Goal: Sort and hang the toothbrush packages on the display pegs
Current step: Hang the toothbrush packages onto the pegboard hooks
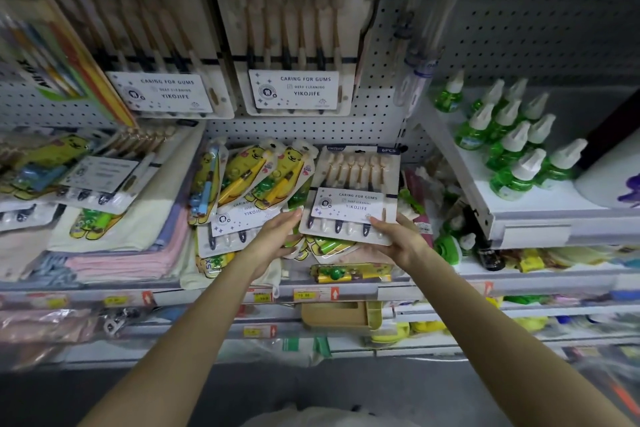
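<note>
A white six-piece toothbrush package labelled "Caring for gums" is lifted above the shelf pile. My right hand grips its lower right corner, thumb on the front. My left hand touches its lower left edge with straight fingers, over another white package lying in the pile. Yellow bear children's toothbrush packs lean behind the pile. Two stacks of the same white packages hang on pegs above: one at left, one in the middle, both against the pegboard.
Folded towels lie at the left with more toothbrush packs on top. Green liquid bottles stand on a raised shelf at the right. Small loose packs lie at the shelf front, price tags below.
</note>
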Tool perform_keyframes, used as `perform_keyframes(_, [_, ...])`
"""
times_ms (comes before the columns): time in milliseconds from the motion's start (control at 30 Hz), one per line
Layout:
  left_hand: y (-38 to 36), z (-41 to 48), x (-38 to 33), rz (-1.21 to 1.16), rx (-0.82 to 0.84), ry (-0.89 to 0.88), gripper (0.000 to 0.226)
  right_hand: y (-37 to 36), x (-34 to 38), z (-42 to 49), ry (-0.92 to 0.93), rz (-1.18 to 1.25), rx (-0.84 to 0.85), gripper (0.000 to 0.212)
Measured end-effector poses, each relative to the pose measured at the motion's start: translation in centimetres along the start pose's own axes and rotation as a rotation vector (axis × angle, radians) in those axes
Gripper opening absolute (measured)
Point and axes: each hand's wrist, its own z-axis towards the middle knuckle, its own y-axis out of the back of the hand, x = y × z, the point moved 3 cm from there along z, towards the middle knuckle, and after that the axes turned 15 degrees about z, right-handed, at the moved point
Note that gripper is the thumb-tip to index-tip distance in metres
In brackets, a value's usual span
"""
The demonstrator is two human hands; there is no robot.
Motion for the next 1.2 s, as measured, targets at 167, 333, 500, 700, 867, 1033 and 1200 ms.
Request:
perform_keyframes(167, [-0.4, 0.4, -0.6, -0.116, -0.037, 0.047, 0.043, 3.3, 1.9, -0.8, -0.001, 0.042, -0.020, 0.042])
perform_keyframes(333, [-2.9, 0.4, -1.9, -0.089, 0.013, 0.020, 0.038, 5.4, 2.9, -2.5, -0.041, 0.086, 0.011, 0.032])
perform_keyframes(500, [-4.3, -0.7, -2.8, -0.094, 0.221, 0.016, 0.042, 5.2, 2.2, -3.6, -0.027, 0.017, 0.145, 0.049])
perform_keyframes(700, [-2.3, -2.3, -2.2, 0.002, 0.135, -0.071, 0.034, 3.6, 0.5, -4.9, 0.043, 0.011, 0.333, 0.050])
perform_keyframes(867, [0.0, -4.1, -1.8, 0.059, 0.004, -0.202, 0.034, 1.8, 0.2, -6.2, 0.206, -0.091, 0.391, 0.059])
perform_keyframes(1033, [2.6, -6.2, -2.3, 0.016, -0.070, -0.281, 0.034, -1.0, 1.4, -8.0, 0.439, -0.272, 0.448, 0.067])
perform_keyframes(1200, [5.0, -8.1, -4.1, -0.022, -0.164, -0.418, 0.038, -4.4, 3.3, -11.0, 0.608, -0.289, 0.569, 0.037])
